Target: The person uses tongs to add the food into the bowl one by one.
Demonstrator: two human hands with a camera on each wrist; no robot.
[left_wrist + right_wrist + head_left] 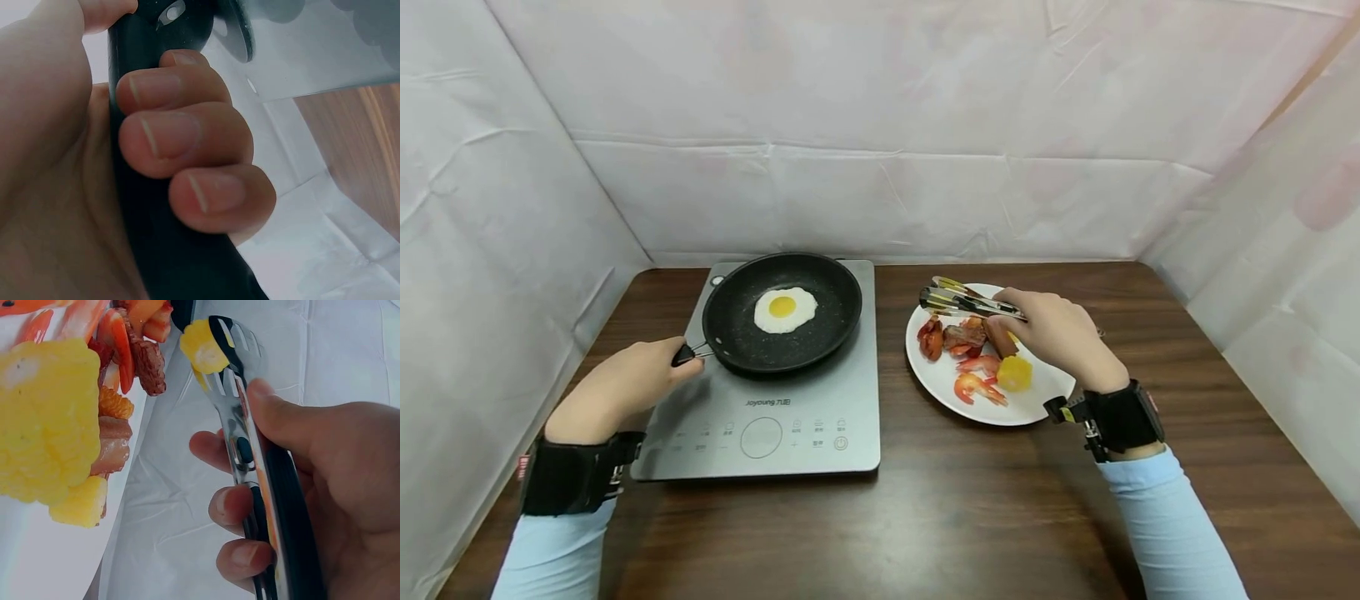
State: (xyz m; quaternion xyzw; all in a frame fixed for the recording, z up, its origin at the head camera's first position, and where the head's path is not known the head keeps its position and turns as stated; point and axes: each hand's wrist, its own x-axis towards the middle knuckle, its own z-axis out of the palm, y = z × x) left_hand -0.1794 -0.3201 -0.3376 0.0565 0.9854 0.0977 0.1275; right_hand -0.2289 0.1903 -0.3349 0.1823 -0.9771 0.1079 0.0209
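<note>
My left hand (625, 383) grips the black handle (169, 237) of a frying pan (745, 337), fingers wrapped round it in the left wrist view. A fried egg (785, 311) lies in the pan, which is over the induction cooktop (842, 400). My right hand (1060, 329) holds metal tongs (240, 434) with slotted ends above the far side of a white plate (940, 392). Between the tong ends in the right wrist view shows a yellow corn slice (204, 347). On the plate lie another corn slice (1015, 374), shrimp (979, 388), sausage (931, 340) and meat pieces (964, 335).
The cooktop and plate stand side by side on a dark wooden table (925, 517). White sheeting (880, 200) closes off the back and both sides. The cooktop's control panel (762, 437) faces the front edge.
</note>
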